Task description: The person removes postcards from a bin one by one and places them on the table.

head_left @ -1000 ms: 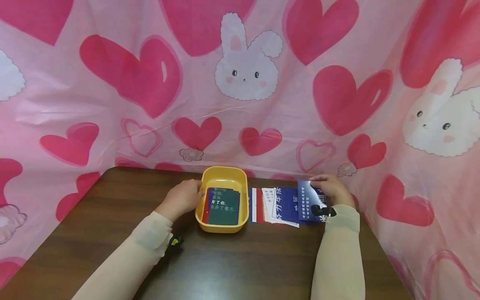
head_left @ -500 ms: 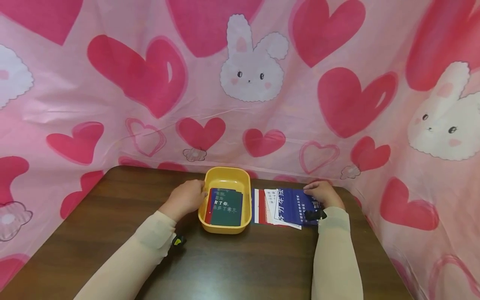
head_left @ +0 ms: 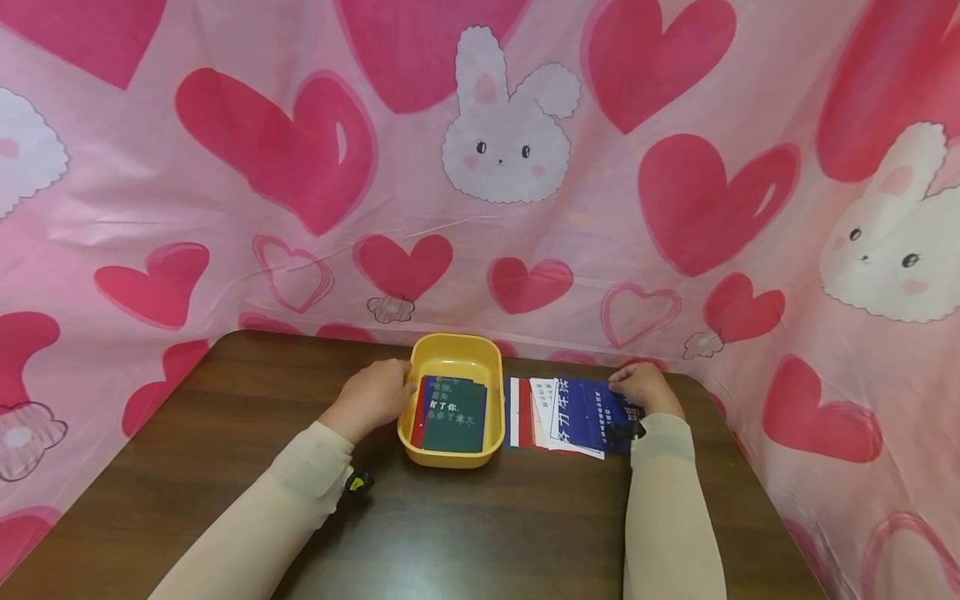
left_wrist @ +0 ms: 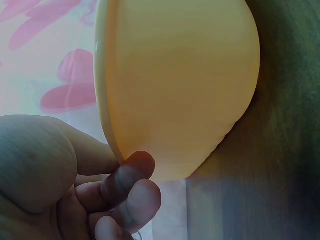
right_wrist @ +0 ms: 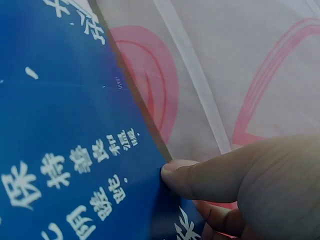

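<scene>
My left hand (head_left: 371,396) pinches the left rim of a yellow plastic basket (head_left: 442,340). In the left wrist view, the thumb and fingers meet at the edge of its smooth outer wall (left_wrist: 185,85). Inside the basket lies a small stack of cards, a green card (head_left: 459,421) with white writing on top and red and blue edges under it. To the right, my right hand (head_left: 651,392) pinches the far edge of a blue card (head_left: 603,417). The right wrist view shows the thumb on this blue card (right_wrist: 95,115), printed with white characters; the other fingers are mostly hidden beneath.
An overlapping row of red, white and blue cards (head_left: 536,421) lies between the basket and my right hand. All this rests on a dark brown wooden table (head_left: 480,533). A pink curtain (head_left: 450,233) with hearts and rabbits rises behind and beside the table.
My right hand has moved left and brought the blue card down over the right end of the card row. My left hand keeps its place on the basket's rim.
</scene>
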Demonstrator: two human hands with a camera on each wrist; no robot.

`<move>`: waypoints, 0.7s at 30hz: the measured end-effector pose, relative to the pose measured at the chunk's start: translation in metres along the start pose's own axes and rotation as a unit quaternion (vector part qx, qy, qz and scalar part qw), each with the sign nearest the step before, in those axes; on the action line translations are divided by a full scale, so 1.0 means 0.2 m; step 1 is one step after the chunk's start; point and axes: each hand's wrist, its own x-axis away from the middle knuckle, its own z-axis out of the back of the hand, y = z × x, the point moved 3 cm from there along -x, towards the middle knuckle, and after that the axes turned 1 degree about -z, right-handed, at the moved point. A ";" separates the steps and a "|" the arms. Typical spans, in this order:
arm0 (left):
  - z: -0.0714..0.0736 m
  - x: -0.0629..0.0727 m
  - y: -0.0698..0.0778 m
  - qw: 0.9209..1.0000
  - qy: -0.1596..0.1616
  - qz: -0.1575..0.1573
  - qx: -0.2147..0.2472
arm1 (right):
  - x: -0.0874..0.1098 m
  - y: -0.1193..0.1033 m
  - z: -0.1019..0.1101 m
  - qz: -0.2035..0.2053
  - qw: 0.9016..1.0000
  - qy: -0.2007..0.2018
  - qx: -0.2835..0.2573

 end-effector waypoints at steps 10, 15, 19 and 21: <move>0.00 0.01 0.01 1.000 0.003 0.000 -0.001 | 0.01 -0.02 -0.02 -0.003 1.000 0.011 0.009; 0.00 0.02 0.01 1.000 0.001 0.001 0.002 | 0.00 -0.02 -0.01 0.004 1.000 0.019 0.012; 0.01 0.02 0.02 1.000 0.004 0.000 0.002 | 0.00 -0.05 0.01 0.001 0.999 0.038 0.003; 0.01 0.02 0.01 1.000 0.004 0.001 0.002 | 0.01 -0.07 0.02 0.005 0.999 0.042 0.001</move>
